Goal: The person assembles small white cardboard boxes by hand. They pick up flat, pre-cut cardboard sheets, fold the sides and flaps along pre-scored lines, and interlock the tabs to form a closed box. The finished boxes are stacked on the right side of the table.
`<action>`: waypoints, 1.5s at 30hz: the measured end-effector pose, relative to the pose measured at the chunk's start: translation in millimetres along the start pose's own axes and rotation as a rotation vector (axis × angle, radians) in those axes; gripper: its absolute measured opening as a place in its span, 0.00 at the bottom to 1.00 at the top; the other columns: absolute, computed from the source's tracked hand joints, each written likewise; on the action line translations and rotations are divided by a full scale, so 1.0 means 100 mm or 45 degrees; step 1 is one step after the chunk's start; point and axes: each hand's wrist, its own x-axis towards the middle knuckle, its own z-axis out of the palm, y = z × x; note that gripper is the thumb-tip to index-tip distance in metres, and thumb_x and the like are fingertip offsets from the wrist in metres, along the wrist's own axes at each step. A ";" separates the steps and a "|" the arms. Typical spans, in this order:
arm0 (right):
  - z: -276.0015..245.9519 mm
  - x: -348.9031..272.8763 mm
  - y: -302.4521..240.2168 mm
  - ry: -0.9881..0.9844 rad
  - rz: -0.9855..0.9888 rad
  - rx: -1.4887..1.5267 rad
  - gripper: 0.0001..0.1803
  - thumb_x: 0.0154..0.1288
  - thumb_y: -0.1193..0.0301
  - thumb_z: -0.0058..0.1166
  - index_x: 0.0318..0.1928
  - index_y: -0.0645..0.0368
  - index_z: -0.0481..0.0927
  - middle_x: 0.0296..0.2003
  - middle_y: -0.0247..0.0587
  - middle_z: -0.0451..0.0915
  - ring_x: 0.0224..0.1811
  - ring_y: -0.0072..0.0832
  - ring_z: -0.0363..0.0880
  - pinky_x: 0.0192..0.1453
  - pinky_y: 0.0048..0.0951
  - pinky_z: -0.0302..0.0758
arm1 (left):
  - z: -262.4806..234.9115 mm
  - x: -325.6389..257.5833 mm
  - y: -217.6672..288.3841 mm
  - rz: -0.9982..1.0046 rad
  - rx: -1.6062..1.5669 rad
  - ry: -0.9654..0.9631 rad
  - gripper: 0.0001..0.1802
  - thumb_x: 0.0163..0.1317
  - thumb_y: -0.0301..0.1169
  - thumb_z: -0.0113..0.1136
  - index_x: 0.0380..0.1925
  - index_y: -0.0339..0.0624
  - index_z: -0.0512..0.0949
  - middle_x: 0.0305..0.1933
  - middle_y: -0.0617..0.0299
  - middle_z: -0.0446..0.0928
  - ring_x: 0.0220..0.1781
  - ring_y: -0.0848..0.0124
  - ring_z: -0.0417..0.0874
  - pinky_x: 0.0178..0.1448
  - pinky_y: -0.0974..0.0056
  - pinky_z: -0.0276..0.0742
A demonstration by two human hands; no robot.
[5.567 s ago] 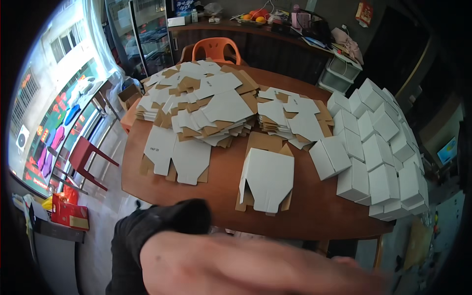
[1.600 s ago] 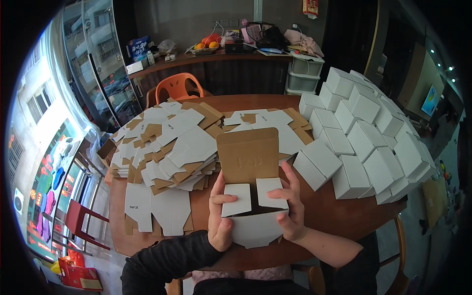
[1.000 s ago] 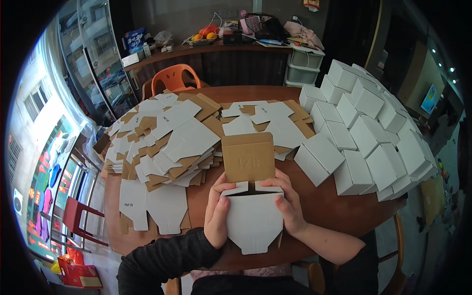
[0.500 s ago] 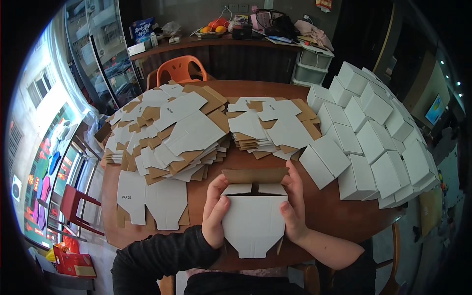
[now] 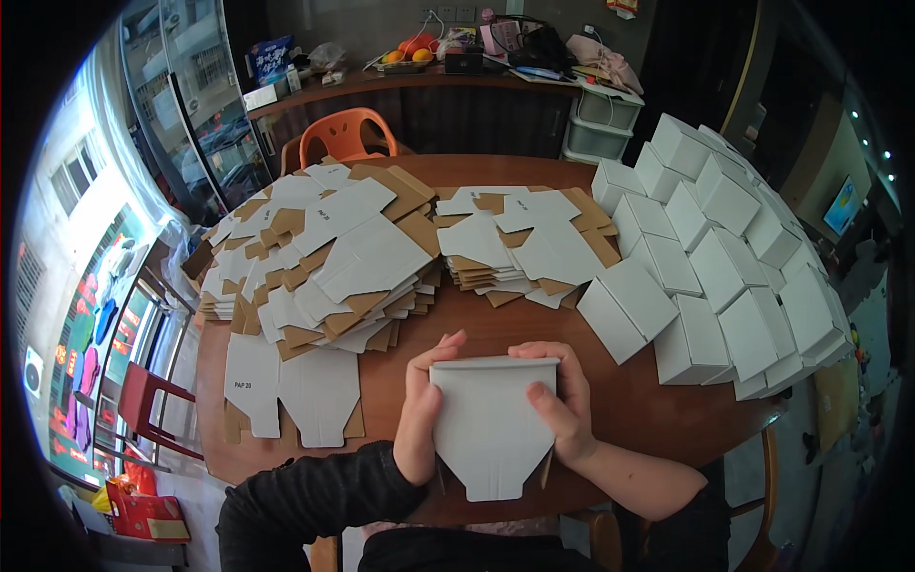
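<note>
Okay, left hand and right hand are half-curling, holding a white, part-folded cardboard box by its sides at the brown wooden tabletop's near edge. Ideally both are pressing evenly, squaring the top fold without denting panels.

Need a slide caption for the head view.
Left hand and right hand hold a white box, with flat blanks and stacked boxes nearby.

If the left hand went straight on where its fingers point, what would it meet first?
Probably the smaller stack of flat cardboard blanks, though depth is unclear and the left hand might pass above it.
</note>
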 end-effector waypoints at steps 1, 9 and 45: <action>0.01 0.00 -0.02 0.034 0.092 0.070 0.20 0.72 0.65 0.57 0.58 0.60 0.71 0.54 0.40 0.75 0.57 0.24 0.73 0.63 0.30 0.69 | 0.02 -0.01 0.00 0.016 -0.033 0.003 0.22 0.75 0.42 0.45 0.62 0.40 0.64 0.75 0.47 0.62 0.81 0.57 0.52 0.81 0.52 0.43; 0.07 -0.02 -0.04 0.058 0.436 0.234 0.18 0.77 0.65 0.50 0.61 0.59 0.70 0.50 0.33 0.74 0.51 0.18 0.71 0.57 0.25 0.70 | -0.01 -0.02 0.11 -0.250 0.061 0.053 0.22 0.75 0.38 0.45 0.62 0.38 0.63 0.58 0.56 0.71 0.58 0.72 0.72 0.63 0.66 0.68; 0.04 0.03 0.00 0.053 0.252 0.115 0.08 0.79 0.67 0.49 0.44 0.57 0.76 0.54 0.44 0.79 0.55 0.24 0.76 0.61 0.32 0.73 | 0.06 0.13 0.23 -0.430 -0.284 0.200 0.07 0.74 0.29 0.54 0.49 0.49 0.69 0.56 0.61 0.75 0.52 0.74 0.77 0.56 0.66 0.76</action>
